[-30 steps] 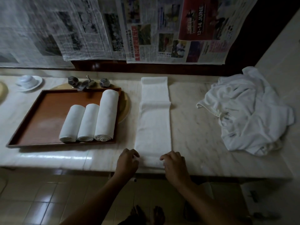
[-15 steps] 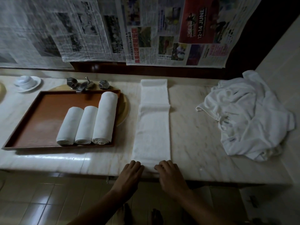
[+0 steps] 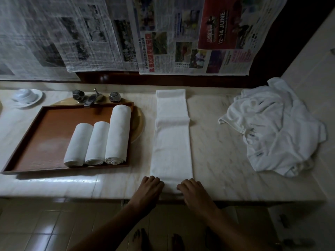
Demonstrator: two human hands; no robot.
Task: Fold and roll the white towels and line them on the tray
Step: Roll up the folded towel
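Both hands apart at the near end of the towel (image 3: 171,142): left hand (image 3: 149,189) on its left corner, right hand (image 3: 193,192) on its right, fingers laid fairly flat, pressing down at the front edge of the surface (image 3: 217,151). Folded into a long strip, running straight back almost to the rear ledge. Bare marble on either side: a narrow lane before the tray (image 3: 45,124), a wider one before the loose pile (image 3: 272,127). Three rolls (image 3: 97,142) side by side against the tray's right rim, brown floor open to their left. On the newspaper (image 3: 181,33) behind: "12-14 JUNE".
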